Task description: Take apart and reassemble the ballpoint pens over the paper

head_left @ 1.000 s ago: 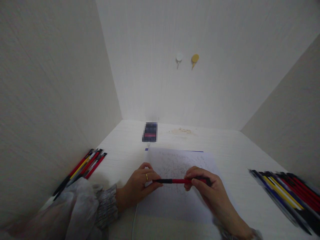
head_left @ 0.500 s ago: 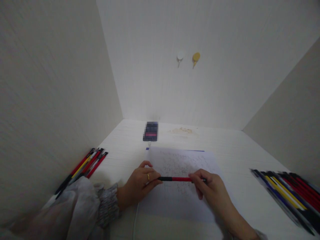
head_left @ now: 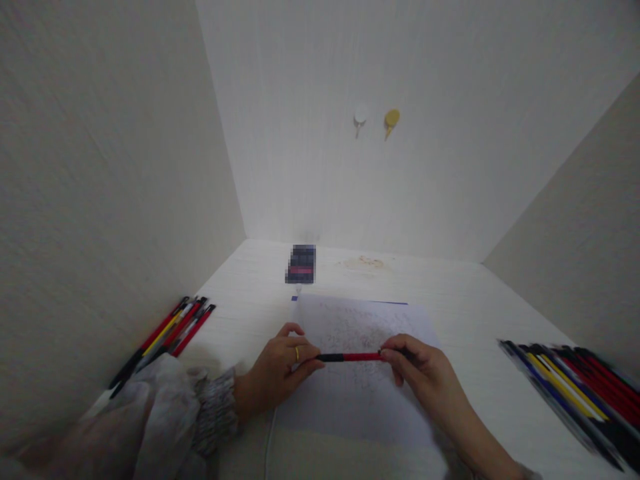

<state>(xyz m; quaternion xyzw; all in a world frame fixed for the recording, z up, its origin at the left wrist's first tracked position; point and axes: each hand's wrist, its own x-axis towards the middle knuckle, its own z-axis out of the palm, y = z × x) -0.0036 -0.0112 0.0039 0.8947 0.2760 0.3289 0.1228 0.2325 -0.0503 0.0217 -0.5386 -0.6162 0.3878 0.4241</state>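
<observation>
A red pen with a black grip lies level between my two hands, over a sheet of paper. My left hand, with a ring on one finger, pinches the black end; the tip is hidden in its fingers. At the red end, the thumb and fingertips of my right hand are closed around the pen's end. Dark scribbled marks cover much of the paper behind the pen.
Several pens lie in a bundle by the left wall. Another row of pens lies at the right. A blurred-out phone stands at the back, with a white cable near my left wrist. Two hooks, one yellow, hang on the wall.
My right fingers have shifted slightly left to the pen's end; the dark tail that stuck out past them no longer shows. My left hand keeps its hold.
</observation>
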